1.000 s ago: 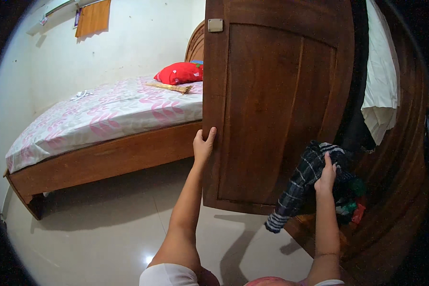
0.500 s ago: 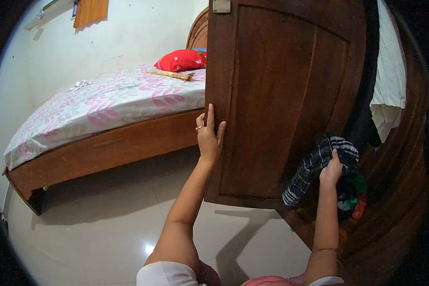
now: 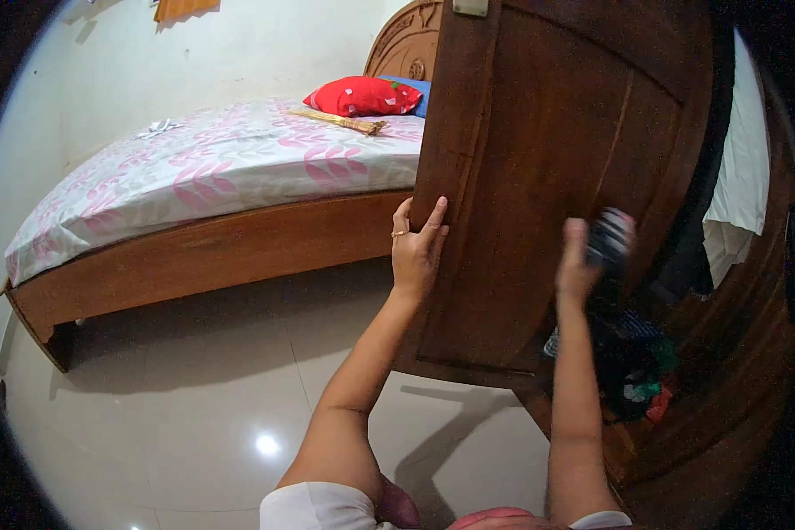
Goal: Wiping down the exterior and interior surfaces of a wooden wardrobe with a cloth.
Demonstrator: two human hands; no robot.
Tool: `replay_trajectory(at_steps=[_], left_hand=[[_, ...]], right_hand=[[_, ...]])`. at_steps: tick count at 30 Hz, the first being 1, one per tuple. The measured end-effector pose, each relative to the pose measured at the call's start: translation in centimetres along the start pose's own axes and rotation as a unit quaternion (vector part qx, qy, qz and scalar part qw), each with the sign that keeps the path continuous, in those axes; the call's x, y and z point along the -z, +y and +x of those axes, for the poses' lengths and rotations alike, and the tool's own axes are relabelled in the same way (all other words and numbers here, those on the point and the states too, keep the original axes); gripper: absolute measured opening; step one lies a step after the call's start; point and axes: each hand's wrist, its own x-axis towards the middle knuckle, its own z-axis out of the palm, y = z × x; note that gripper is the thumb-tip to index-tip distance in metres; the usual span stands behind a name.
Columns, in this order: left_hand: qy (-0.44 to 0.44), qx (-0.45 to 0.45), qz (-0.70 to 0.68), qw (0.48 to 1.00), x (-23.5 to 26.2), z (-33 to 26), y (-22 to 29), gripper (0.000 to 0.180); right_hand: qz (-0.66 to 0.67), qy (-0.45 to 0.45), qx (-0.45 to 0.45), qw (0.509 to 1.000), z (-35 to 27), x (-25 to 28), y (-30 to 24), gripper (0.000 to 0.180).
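My left hand (image 3: 416,250) grips the free edge of a dark brown wardrobe door (image 3: 539,185), which stands swung open. Some of its fingers curl out of sight behind that edge, and one wears a ring. Against the door's inner face, my right hand (image 3: 576,269) holds a black-and-white striped cloth (image 3: 613,237), bunched up and blurred by motion. Below that hand, dark clothes (image 3: 623,362) lie in the bottom of the wardrobe, with red and green bits (image 3: 660,402) among them. My right forearm hides part of the door's lower edge.
On the left is a bed (image 3: 212,238) with a floral sheet. A red pillow (image 3: 358,95) and a straw hand broom (image 3: 340,121) lie on it. White cloth (image 3: 740,168) hangs in the wardrobe at right. Pale floor tiles (image 3: 230,397) extend below.
My right hand has moved up and left with the striped cloth, which hung down and is now bunched at the door. My left hand stays on the door's edge. The view has shifted slightly.
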Motion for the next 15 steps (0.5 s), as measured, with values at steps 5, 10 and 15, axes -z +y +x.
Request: replay_trajectory(at_steps=[5,10,15], left_hand=[[0.004,0.069,-0.063,0.996,1.3,-0.1,0.0,0.061],[-0.001,0.068,-0.142,0.988,2.2,0.4,-1.2,0.061],[-0.030,0.120,-0.234,0.964,2.0,-0.2,-1.6,0.056]], right_hand=[[-0.261,-0.367,0.164,0.877,-9.1,-3.8,-3.6,0.064],[-0.268,-0.447,0.208,0.828,-7.7,-3.3,-4.8,0.060],[-0.254,-0.183,0.250,0.916,-0.1,-5.2,-3.9,0.069]])
